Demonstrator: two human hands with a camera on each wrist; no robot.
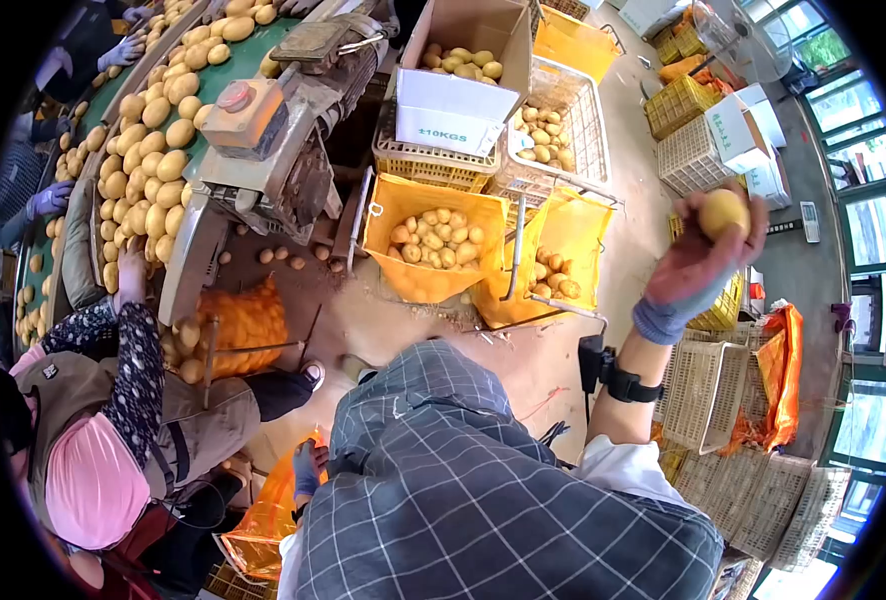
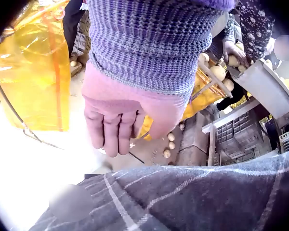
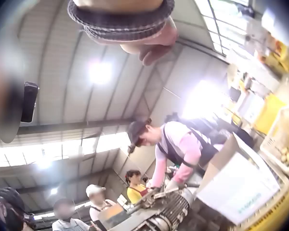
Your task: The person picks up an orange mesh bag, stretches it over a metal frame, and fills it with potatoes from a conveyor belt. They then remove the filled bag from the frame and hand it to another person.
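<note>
Raised at the right of the head view, my gloved right hand (image 1: 691,268) grips a potato (image 1: 724,214) with its fingers curled round it. In the right wrist view only part of that hand (image 3: 151,47) shows, below its knitted cuff. My left hand (image 1: 308,470) hangs low beside my checked apron (image 1: 463,480). The left wrist view shows this gloved hand (image 2: 123,113) with relaxed fingers and nothing in them. Ahead of me, a yellow mesh bag (image 1: 388,215) holds potatoes, and a second yellow bag (image 1: 585,235) beside it holds fewer.
Potatoes cover a green conveyor (image 1: 258,45) at the upper left. A white carton (image 1: 453,120) and a pale crate (image 1: 591,110), both holding potatoes, stand behind the bags. A person in a pink headcover (image 1: 93,490) works at my left. Stacked crates (image 1: 708,395) line the right side.
</note>
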